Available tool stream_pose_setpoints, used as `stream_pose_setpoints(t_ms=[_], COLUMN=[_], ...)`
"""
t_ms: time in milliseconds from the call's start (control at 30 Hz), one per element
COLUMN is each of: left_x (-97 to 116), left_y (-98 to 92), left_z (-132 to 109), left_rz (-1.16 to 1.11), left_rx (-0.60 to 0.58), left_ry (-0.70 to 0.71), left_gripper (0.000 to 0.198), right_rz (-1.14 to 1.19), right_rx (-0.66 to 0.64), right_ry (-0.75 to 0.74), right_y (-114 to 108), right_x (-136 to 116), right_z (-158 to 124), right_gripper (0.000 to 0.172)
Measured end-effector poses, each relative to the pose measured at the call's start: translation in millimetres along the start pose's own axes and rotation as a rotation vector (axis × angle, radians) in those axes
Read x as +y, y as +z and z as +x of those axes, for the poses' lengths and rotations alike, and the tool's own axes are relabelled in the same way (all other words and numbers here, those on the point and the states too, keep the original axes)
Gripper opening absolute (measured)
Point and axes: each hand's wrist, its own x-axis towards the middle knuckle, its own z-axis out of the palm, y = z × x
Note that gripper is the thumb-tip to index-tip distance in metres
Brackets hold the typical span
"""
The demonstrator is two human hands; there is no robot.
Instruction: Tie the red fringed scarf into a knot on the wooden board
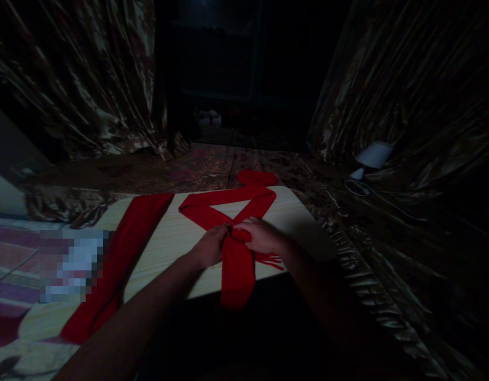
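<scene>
A red scarf (238,275) lies looped on a pale wood-grain table (168,238), its two sides crossing near the front edge. Both hands meet at that crossing. My left hand (212,246) is closed on the scarf from the left, with its fingertips at the crossing. From the right, my right hand (262,235) pinches a fold of the same scarf. One broad end hangs down over the front edge, and a fringed end sticks out beneath my right hand. What the fingertips hold inside the crossing is partly hidden.
Another long red cloth (127,254) lies across the table's left side. A bunched red cloth (257,178) sits at the far edge. A small white lamp (374,154) with a cord stands at the right. Patterned curtains (109,69) hang behind, and the room is dim.
</scene>
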Motion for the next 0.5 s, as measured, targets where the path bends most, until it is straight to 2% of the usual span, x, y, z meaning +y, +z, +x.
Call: stream_pose_setpoints(t_ms=[100,367,433,500], left_x=[-0.8,-3.6,-4.6,-5.2], left_y=[0.3,1.2,1.4,1.6], left_z=[0.0,-0.4,-0.6,-0.8], left_rz=[0.004,0.046,0.061,0.076], left_rx=[0.003,-0.015,-0.024,-0.028], left_ry=[-0.007,-0.015,-0.014,-0.018], left_gripper=[0.039,0.043,0.047,0.05], right_rz=[0.037,0.091,0.091,0.018], right_rx=[-0.068,-0.252,-0.309,-0.287], right_ry=[-0.025,-0.091,-0.029,0.075], right_y=[1.9,-2.8,-5.7,-6.5], right_x=[-1.2,8.0,7.9,6.9], right_z=[-0.5,-3.6,-7.2,-11.3], right_gripper=[0.047,0.061,0.06,0.044])
